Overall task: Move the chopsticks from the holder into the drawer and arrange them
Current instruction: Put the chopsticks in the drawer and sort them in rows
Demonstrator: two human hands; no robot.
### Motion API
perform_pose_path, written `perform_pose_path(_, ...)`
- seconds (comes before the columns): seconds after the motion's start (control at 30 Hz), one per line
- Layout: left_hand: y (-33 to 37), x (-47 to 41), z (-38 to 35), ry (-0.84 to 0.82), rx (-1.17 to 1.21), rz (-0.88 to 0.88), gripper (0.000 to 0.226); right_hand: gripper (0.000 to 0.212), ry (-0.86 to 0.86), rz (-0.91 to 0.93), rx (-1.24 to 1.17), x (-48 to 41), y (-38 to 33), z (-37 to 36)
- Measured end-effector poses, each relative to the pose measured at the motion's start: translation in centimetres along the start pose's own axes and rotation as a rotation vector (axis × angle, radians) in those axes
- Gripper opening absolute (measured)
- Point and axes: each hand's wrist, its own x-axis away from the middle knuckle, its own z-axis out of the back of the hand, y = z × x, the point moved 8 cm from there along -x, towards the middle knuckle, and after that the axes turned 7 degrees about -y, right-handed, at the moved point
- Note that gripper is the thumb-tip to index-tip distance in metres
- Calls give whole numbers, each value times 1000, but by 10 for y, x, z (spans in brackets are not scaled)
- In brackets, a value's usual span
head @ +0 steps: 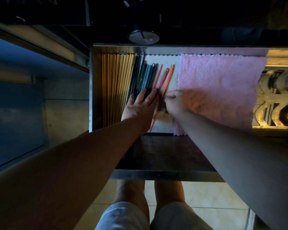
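- Left hand (140, 105): flat and open, fingers spread, palm down on the near ends of the dark and teal chopsticks; a ring shows on one finger.
- Right hand (177, 102): fingers curled and pinched together at the shaft of one slim orange plastic chopstick (167, 80), just right of the left hand; the fingertips hide the exact contact.
- Orange chopsticks: three lie loosely fanned, tilted rightward at the far ends, on a white textured cloth liner (163, 60); one long shaft runs between the two hands toward the near wall of the drawer.
- Teal and dark grey chopsticks (146, 77): packed side by side, left of the orange ones, some with looped far ends.
- Yellow wooden chopsticks (116, 83): a tight row of parallel sticks against the left wall.
- Open metal-walled drawer (91, 83): holds all the chopsticks in its left part.
- Pink fluffy cloth with scalloped edge (219, 87): covers the middle and right of the drawer floor, overlapping the white liner.
- Dark round-based holder (143, 37): stands on the counter just beyond the far rim of the drawer; contents cannot be told in the dim light.
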Motion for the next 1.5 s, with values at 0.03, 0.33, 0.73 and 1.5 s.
perform_pose_path(0.03, -1, 2, -1, 7, 9, 12, 84, 17, -1, -4, 2, -2, 1, -2)
perform_pose_path(0.33, -10, -1, -1, 40, 91, 59, 88, 17, -45, -24, -34, -4, -10, -15)
perform_pose_path(0.73, -9, 4, -2, 45, 72, -20, 91, 19, -47, -35, -3, -16, -9, -19)
perform_pose_path(1.5, -6, 14, -12, -88, 228, 75, 84, 20, -235, -103, -23, -5, -9, -33)
